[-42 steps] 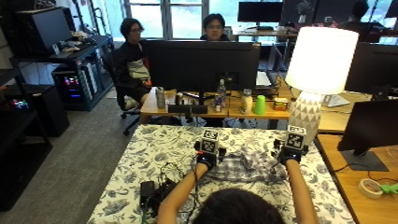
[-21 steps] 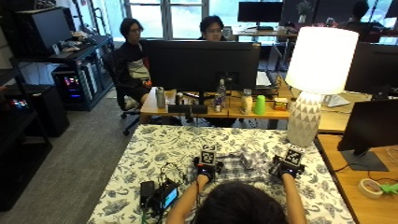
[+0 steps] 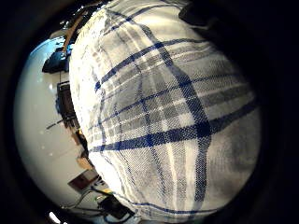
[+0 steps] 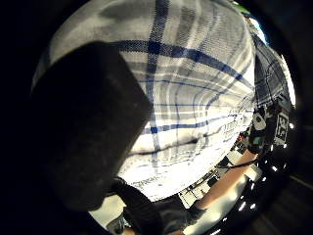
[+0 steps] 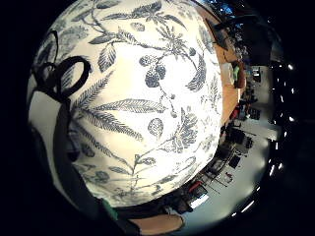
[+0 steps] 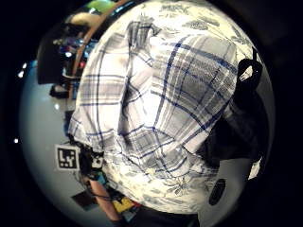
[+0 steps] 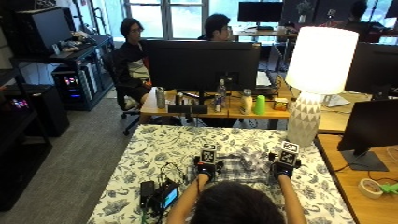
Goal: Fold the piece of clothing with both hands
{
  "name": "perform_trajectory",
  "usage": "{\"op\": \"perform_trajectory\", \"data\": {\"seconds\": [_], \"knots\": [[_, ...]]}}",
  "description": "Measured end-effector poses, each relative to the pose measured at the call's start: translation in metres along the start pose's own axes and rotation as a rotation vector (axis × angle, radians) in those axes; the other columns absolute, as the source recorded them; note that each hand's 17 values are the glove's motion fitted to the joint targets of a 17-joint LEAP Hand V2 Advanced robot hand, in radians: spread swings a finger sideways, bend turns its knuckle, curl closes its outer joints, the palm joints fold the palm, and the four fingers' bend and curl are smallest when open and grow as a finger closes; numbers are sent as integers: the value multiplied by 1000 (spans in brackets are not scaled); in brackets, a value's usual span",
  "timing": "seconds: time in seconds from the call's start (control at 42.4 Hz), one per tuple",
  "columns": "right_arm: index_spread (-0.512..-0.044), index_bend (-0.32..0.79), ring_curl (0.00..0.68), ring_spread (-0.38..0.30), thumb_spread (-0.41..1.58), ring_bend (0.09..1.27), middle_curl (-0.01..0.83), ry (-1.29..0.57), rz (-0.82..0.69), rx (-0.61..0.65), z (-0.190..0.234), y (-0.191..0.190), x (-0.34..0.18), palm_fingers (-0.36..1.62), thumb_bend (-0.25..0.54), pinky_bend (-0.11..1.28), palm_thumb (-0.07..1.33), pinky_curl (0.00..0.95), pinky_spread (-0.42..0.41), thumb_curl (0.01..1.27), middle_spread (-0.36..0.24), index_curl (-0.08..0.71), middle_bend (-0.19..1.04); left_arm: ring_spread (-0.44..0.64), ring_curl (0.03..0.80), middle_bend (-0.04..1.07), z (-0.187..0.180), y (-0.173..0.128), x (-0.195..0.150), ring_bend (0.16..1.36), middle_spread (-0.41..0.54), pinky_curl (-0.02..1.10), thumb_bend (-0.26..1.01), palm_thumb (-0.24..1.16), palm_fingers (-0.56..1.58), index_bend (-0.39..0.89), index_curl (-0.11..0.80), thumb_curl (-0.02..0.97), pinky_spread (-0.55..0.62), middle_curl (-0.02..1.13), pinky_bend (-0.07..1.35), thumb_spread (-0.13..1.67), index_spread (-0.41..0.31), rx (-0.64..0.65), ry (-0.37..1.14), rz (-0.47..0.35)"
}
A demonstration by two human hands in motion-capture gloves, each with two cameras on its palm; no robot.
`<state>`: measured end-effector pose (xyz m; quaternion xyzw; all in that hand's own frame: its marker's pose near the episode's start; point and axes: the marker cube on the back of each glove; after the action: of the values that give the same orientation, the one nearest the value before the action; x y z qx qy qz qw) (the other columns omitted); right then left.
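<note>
A blue-and-white plaid shirt [image 7: 242, 167] lies bunched on the floral tablecloth [image 7: 168, 144], just in front of the person. My left hand [image 7: 207, 169] grips the shirt's left side. Plaid cloth [image 3: 163, 116] fills both left palm views, and the left thumb [image 4: 83, 122] presses on it. My right hand [image 7: 283, 170] sits at the shirt's right edge. In the right thumb side view the shirt [image 6: 142, 104] runs up to a dark finger [image 6: 234, 137] that pinches its edge. The right little finger side view shows only the tablecloth [image 5: 147, 98]. The person's head hides the shirt's near edge.
Black devices with cables [image 7: 159, 193] lie on the table to the left of the left arm. A tall white lamp [image 7: 311, 84] stands at the table's far right corner. Behind the table a desk carries a monitor [image 7: 205, 58], bottles and cups.
Both hands have drawn back from the middle of the table towards the person, bringing plaid cloth with them. The shirt now lies shorter and more bunched.
</note>
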<state>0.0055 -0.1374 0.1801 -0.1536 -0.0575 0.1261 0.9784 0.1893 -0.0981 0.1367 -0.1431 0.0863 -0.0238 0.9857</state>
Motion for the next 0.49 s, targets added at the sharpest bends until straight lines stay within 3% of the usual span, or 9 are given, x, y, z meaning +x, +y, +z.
{"op": "perform_trajectory", "data": {"seconds": [0.071, 0.212, 0.259, 0.401, 0.495], "knots": [[-247, 255, 468, -212, 1007, 758, 477, 74, 132, 163, -12, -7, 10, 1325, 185, 659, 1030, 434, -231, 347, -147, 236, 405, 318, 332, 172, -3, 1, 0, 671, 203, 369, -16, -11, 44, 138, 281, 149, 376, 256, 602, 1261, -60, 8, 7, 20], [-244, 236, 471, -228, 965, 766, 483, 149, 155, 543, -49, -24, 22, 1356, 166, 668, 1078, 440, -256, 361, -159, 289, 407, 280, 325, 193, -12, 5, -3, 680, 183, 364, -11, 4, 122, 132, 272, 158, 336, 270, 608, 1250, -60, 12, 36, 60], [-244, 227, 472, -227, 952, 768, 484, 180, 177, 612, -59, -25, 26, 1358, 155, 676, 1085, 444, -261, 363, -161, 302, 408, 261, 324, 192, -12, 9, -3, 680, 173, 360, -9, 10, 148, 143, 275, 162, 313, 275, 599, 1248, -60, -17, 45, 88], [-245, 205, 473, -230, 931, 772, 486, 171, 218, 600, -75, -10, 33, 1356, 127, 692, 1105, 454, -270, 369, -165, 337, 405, 201, 321, 188, -14, 13, -8, 666, 130, 353, -12, 11, 225, 157, 288, 169, 233, 290, 565, 1237, -68, -62, 59, 110], [-246, 190, 476, -227, 922, 778, 488, 43, 91, 550, -80, -21, 21, 1353, 109, 697, 1117, 461, -274, 372, -167, 354, 407, 176, 319, 188, -13, 16, -9, 655, 110, 351, -16, 3, 249, 151, 292, 169, 210, 299, 544, 1227, -70, -90, 89, 172]]}}
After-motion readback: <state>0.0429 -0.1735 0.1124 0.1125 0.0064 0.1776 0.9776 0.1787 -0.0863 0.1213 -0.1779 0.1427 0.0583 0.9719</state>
